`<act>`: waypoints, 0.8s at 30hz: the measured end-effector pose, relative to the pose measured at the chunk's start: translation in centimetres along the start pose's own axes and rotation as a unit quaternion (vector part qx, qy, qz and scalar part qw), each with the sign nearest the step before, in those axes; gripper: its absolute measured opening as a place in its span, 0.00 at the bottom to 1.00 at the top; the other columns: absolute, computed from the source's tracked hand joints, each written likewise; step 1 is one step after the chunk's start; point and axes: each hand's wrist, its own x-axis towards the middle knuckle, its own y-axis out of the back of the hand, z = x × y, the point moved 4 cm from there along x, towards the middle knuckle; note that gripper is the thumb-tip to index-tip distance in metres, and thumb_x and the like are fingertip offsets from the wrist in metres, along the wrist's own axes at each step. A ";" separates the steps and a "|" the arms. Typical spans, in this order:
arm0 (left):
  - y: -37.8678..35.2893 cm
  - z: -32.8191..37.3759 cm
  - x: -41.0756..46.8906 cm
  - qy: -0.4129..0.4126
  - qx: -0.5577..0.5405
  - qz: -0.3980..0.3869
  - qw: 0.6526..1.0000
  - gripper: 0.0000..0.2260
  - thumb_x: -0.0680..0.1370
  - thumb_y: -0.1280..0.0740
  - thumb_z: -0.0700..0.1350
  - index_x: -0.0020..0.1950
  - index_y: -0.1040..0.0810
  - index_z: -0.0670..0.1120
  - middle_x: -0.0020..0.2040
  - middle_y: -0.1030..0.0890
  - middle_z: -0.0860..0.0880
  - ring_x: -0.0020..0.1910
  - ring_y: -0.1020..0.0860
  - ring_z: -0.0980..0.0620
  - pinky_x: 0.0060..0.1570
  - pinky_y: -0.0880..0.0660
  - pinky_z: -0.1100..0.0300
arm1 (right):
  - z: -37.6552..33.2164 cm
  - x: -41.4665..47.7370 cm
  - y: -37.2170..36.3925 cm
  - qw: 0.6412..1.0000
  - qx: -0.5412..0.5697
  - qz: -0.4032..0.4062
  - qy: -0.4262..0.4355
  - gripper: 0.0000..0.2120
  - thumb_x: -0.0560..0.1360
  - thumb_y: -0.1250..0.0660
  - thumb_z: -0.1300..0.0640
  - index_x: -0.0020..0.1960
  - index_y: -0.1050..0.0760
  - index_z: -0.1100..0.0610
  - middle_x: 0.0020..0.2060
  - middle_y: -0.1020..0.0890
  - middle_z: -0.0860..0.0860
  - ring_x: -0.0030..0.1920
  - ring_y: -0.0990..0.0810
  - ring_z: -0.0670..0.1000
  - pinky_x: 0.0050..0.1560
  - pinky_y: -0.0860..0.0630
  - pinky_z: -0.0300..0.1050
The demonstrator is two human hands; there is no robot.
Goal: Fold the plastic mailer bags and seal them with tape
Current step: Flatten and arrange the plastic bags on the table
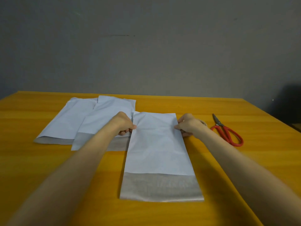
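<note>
**Squaring up the front mailer for its fold**

You are holding the front mailer bag [156, 144] by its two long edges, toward the far end. Your left hand [124, 123] is pinching the left edge, with the thumb on top and the fingers [125, 132] curled beneath. Your right hand [187, 125] is gripping the right edge the same way. The bag is lying flat on the counter [48, 160] straight in front of you, with its grey flap strip [161, 186] at the near end. Two spare bags [97, 121] are lying overlapped just to its left.

You look to be starting the fold, so symmetry is what you are aiming for:

- Keep both hands level with each other, so the far end is travelling square and not skewing.
- Watch the long edges as the film is coming over. They should be landing on top of each other.
- The plastic looks thin and slippery. Hold one side down while you are pressing the crease from the middle outward, so trapped air is escaping.

What looks like the tape roll [203, 123] is sitting mostly hidden behind your right hand, and the red scissors [228, 131] are lying just beyond it. Both are within reach, so one hand can be pinning the fold while the other fetches the tape.
</note>
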 end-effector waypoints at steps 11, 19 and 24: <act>-0.3 -3.7 -3.5 -0.380 0.274 0.062 0.881 0.31 0.77 0.42 0.31 0.74 0.43 0.56 0.76 0.44 0.55 0.75 0.43 0.54 0.72 0.45 0.61 | 3.5 -4.1 0.4 0.927 -0.233 0.010 0.294 0.36 0.71 0.47 0.78 0.75 0.40 0.55 0.73 0.36 0.52 0.73 0.39 0.53 0.70 0.41 0.42; 0.1 -3.6 -6.7 -0.465 0.290 0.144 0.824 0.12 0.78 0.38 0.39 0.58 0.19 0.48 0.61 0.21 0.51 0.63 0.25 0.51 0.61 0.32 0.62 | 4.6 -8.3 0.8 0.904 -0.182 0.022 0.385 0.23 0.71 0.45 0.75 0.55 0.19 0.58 0.58 0.19 0.50 0.64 0.26 0.46 0.68 0.34 0.38; -2.8 -1.6 -8.1 -0.504 0.314 0.050 0.803 0.25 0.79 0.57 0.56 0.76 0.46 0.53 0.75 0.52 0.60 0.73 0.55 0.65 0.71 0.58 0.67 | 2.9 -9.2 -1.3 0.874 -0.224 -0.002 0.431 0.22 0.80 0.44 0.61 0.74 0.39 0.52 0.72 0.39 0.43 0.73 0.46 0.42 0.71 0.54 0.33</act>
